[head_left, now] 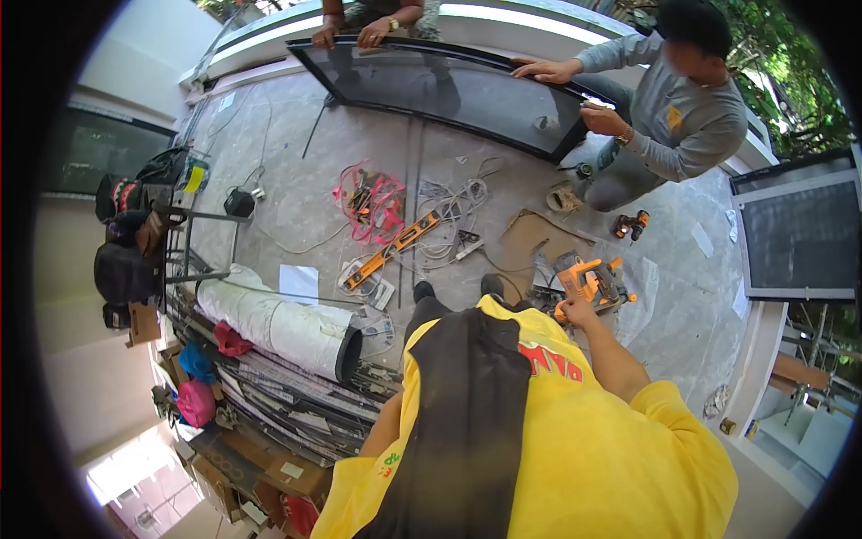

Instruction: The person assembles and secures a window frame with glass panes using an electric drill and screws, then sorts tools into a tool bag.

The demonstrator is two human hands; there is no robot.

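Two people (696,108) hold one framed panel (467,94). The right hand (579,312) touches one orange power tool (588,278); its grip I cannot tell. Shirt (593,431) lettering is partly hidden.

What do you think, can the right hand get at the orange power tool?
Probably yes: the right hand is right at the near side of the orange power tool, and nothing visible lies in its way.

The left hand was hidden by the yellow shirt (620,422). Well beyond the right hand (579,312), one co-worker (406,13) was cut off above, another co-worker's face (693,65) blurred.
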